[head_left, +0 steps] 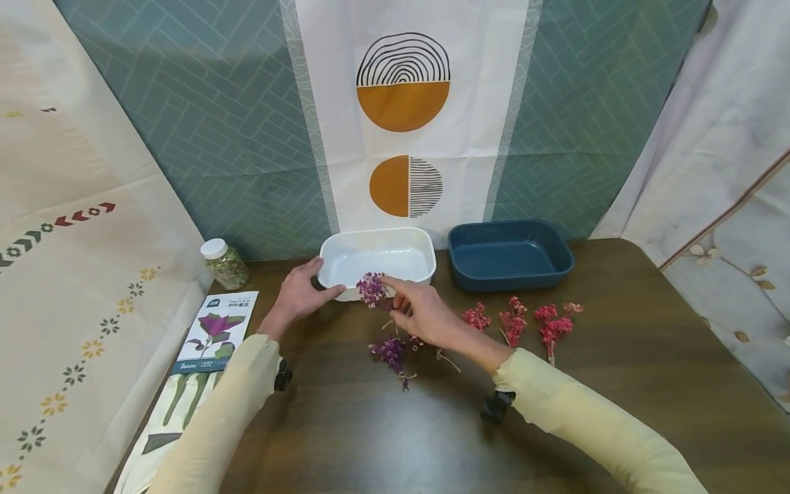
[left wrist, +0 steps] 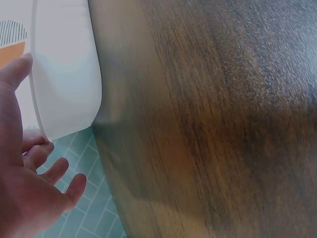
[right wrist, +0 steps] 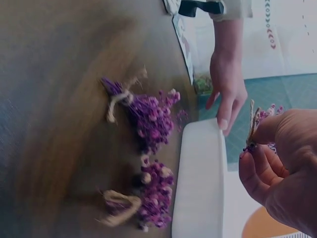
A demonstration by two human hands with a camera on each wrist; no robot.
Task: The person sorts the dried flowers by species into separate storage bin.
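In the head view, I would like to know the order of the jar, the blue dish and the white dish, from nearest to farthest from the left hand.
1. White dish: just to the right; the left hand touches its left end.
2. Jar: on the hand's left, a little farther back.
3. Blue dish: far right, past the white dish.

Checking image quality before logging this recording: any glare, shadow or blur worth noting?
Head view: pale glare on the table, towards bottom centre; left wrist view: white dish looks washed out, table shiny at upper right, soft shadow lower down; right wrist view: dim, with the table blurred at left.
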